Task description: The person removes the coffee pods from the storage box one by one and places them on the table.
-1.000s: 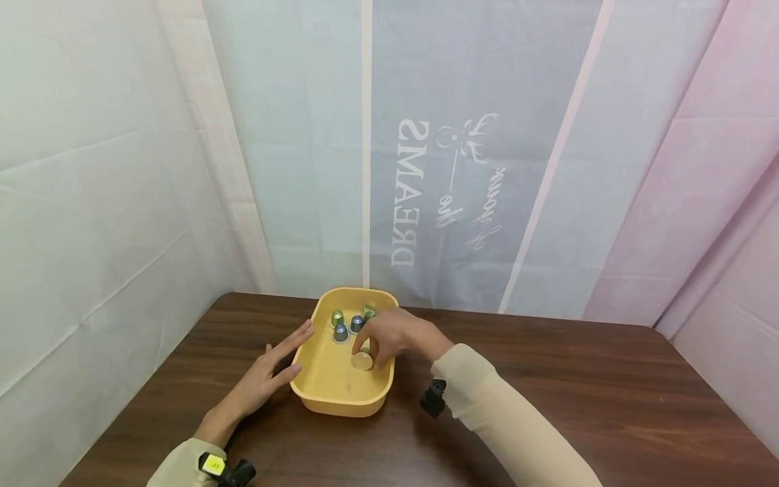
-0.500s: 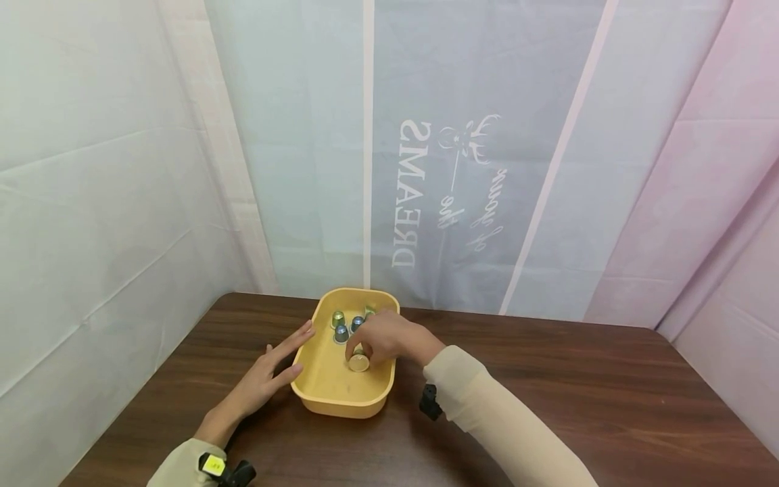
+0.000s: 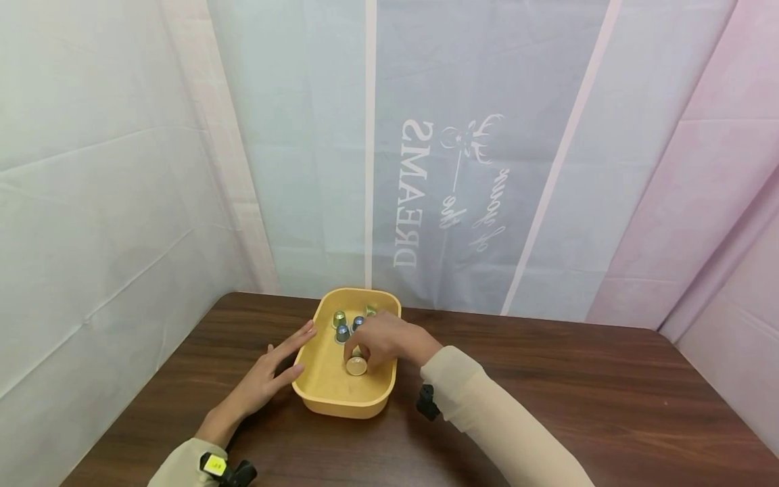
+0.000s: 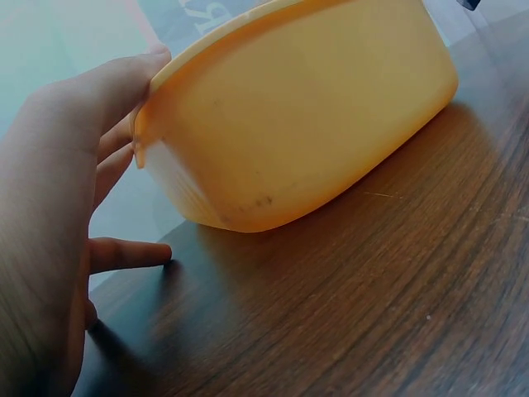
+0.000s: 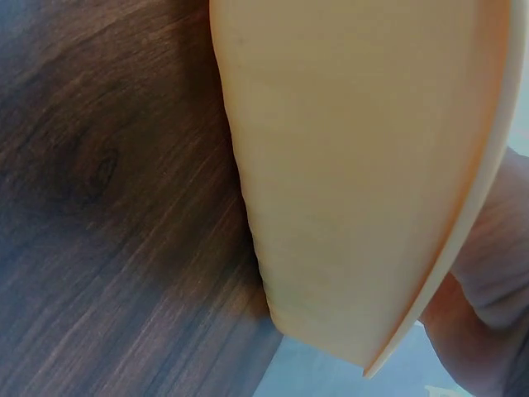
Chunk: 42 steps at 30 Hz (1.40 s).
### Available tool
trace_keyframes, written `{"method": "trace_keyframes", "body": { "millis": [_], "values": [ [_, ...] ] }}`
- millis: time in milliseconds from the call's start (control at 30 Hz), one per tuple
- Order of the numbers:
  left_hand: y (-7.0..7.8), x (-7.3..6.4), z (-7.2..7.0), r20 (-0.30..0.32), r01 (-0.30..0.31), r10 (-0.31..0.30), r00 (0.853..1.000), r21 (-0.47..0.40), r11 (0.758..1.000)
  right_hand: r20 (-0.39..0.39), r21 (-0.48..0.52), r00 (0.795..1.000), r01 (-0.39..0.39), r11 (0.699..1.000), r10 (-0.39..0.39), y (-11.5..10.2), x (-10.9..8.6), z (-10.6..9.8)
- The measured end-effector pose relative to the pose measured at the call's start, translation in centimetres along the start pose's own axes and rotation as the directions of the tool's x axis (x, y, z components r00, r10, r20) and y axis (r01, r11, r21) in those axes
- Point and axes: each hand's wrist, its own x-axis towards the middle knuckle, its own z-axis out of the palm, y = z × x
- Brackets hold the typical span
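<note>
A yellow plastic bin [image 3: 341, 409] stands on the table. Inside it my right hand [image 3: 388, 337] pinches a coffee capsule [image 3: 356, 366], its pale round lid tilted toward me. Farther back in the bin sit a green capsule [image 3: 339, 318], a blue capsule [image 3: 343, 333], a second blue capsule [image 3: 358, 325] and another green capsule [image 3: 370, 311], partly behind my right hand. My left hand [image 3: 268, 375] touches the bin's left rim with fairly straight fingers; the left wrist view shows its thumb against the rim [image 4: 198, 51]. In the right wrist view, the bin wall [image 5: 355, 165] hides my right fingers.
The dark wood-grain table [image 3: 566, 392] extends to both sides of the bin. Behind it hangs a pale fabric backdrop [image 3: 316, 169] with mirrored lettering. A light fabric wall [image 3: 109, 223] borders the left side.
My right hand has shifted slightly left and toward me with the pinched capsule. My left hand stays on the rim, and the other capsules have not visibly moved.
</note>
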Motion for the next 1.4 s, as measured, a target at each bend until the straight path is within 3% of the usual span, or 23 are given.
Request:
{"method": "trace_keyframes", "body": {
  "millis": [400,767,900,1067,1267,1400],
  "values": [
    [-0.1,0.0,0.0,-0.003,-0.003,0.003,1.0,0.004,1.0,-0.083,0.041,0.994,0.072,0.997,-0.068,0.7,-1.4,-1.7],
    [0.0,-0.1,0.1,-0.007,-0.005,0.005,1.0,-0.005,1.0,-0.22,0.14,0.974,0.086,0.986,-0.054,2.7,-4.0,-3.2],
    [0.1,-0.1,0.1,-0.007,-0.001,0.001,1.0,-0.005,1.0,-0.311,0.25,0.95,0.097,0.963,-0.015,3.7,-4.9,-2.9],
    [0.1,-0.2,0.0,-0.01,0.0,0.0,1.0,-0.005,1.0,-0.407,0.379,0.913,0.148,0.913,0.02,4.8,-5.9,-2.3],
    [0.0,-0.2,0.1,-0.015,-0.001,0.001,1.0,-0.003,1.0,-0.49,0.4,0.869,0.146,0.905,0.077,5.8,-7.0,-2.2],
    [0.0,-0.1,0.0,-0.017,-0.006,0.006,1.0,0.002,1.0,-0.518,0.45,0.847,0.149,0.881,0.121,6.4,-7.7,-2.1]
  ]
}}
